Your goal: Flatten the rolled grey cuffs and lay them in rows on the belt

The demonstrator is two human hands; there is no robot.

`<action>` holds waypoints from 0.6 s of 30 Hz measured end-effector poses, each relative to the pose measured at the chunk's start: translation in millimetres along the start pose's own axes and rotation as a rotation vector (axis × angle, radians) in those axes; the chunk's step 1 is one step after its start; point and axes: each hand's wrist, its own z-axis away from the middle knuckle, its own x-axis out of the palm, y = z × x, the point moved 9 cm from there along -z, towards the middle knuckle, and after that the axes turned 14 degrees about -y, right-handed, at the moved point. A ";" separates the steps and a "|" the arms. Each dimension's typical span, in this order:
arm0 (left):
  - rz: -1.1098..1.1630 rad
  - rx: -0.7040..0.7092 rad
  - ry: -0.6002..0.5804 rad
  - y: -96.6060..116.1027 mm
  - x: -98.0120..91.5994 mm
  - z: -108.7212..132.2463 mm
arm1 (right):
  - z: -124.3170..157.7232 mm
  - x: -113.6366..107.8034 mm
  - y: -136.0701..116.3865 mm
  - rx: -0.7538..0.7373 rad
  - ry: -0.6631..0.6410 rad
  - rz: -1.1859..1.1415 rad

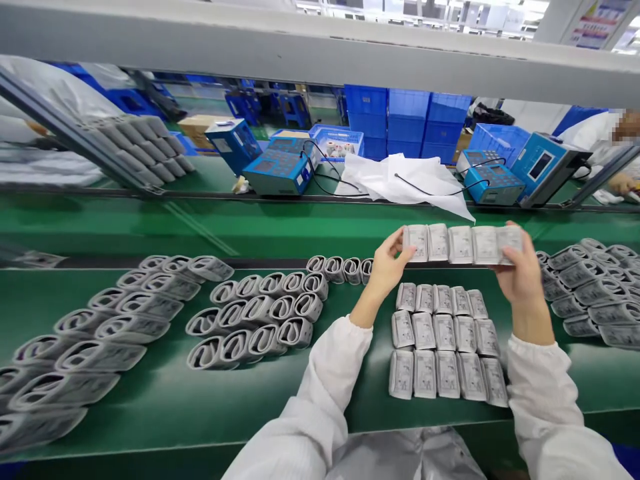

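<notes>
Grey rolls [461, 245], 5 abreast, lie between left hand [390, 265] and right hand [521, 272], which grip the ends.

Bright white light falls from ceiling lamps [535, 6] between 12 and 2 o'clock, casting soft shadows and laying a pale streaky sheen on the green panel [280, 230] toward 9. Wide-angle stretch and blur smear the grey rolls [103, 353] near 8; pixelation masks a patch between 2 and 3.
</notes>
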 end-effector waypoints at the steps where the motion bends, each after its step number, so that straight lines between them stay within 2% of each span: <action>1: 0.079 0.097 -0.029 18.3 0.9 -0.1 | 2.9 -0.2 -23.8 -0.057 -0.009 -0.042; 3: 0.181 0.252 -0.093 52.2 0.8 5.6 | 12.7 1.5 -65.6 -0.126 -0.012 -0.079; 5: 0.178 0.335 -0.117 78.7 -2.5 16.4 | 23.2 6.3 -96.8 -0.160 -0.002 -0.072; 8: 0.102 0.437 -0.054 109.8 -11.5 35.0 | 32.8 17.0 -124.2 -0.216 0.005 -0.065; 13: 0.002 0.560 0.051 138.9 -21.5 50.3 | 37.8 29.4 -135.7 -0.286 0.047 -0.132; 18: -0.044 0.673 0.105 143.0 -30.8 56.9 | 34.1 40.4 -124.3 -0.245 0.035 -0.261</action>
